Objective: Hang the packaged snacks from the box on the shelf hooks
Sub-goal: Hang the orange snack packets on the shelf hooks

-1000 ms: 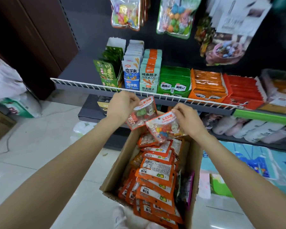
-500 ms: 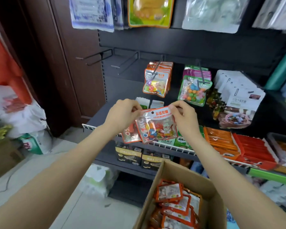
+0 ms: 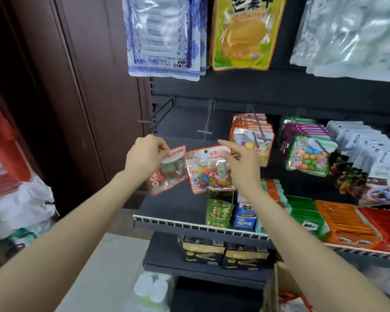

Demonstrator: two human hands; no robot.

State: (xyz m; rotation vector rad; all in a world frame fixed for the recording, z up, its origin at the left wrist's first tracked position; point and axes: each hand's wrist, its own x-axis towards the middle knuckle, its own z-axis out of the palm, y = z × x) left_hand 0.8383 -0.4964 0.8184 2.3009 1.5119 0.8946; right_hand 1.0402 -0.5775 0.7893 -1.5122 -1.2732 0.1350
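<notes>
My left hand (image 3: 144,157) pinches the top of a red-edged clear candy packet (image 3: 167,174) that hangs tilted. Just right of it, my right hand (image 3: 241,164) pinches the top edge of a second candy packet (image 3: 206,172) with coloured beans and a punched hole near its top. Both packets are held in front of the dark shelf back, below two bare hooks (image 3: 206,126) (image 3: 154,117). The same kind of packets (image 3: 252,136) hang on the hook further right. Only a corner of the cardboard box (image 3: 277,287) shows at the bottom right.
Green candy packets (image 3: 309,154) and white packets (image 3: 369,149) hang to the right. Large bags (image 3: 241,34) hang above. A wire-fronted shelf (image 3: 189,224) with boxed snacks lies below the hands. A brown door (image 3: 81,97) and plastic bags (image 3: 16,199) stand at the left.
My view has tilted up from the box to the hooks. Both hands rose with the packets and moved apart, so the two packets no longer overlap.
</notes>
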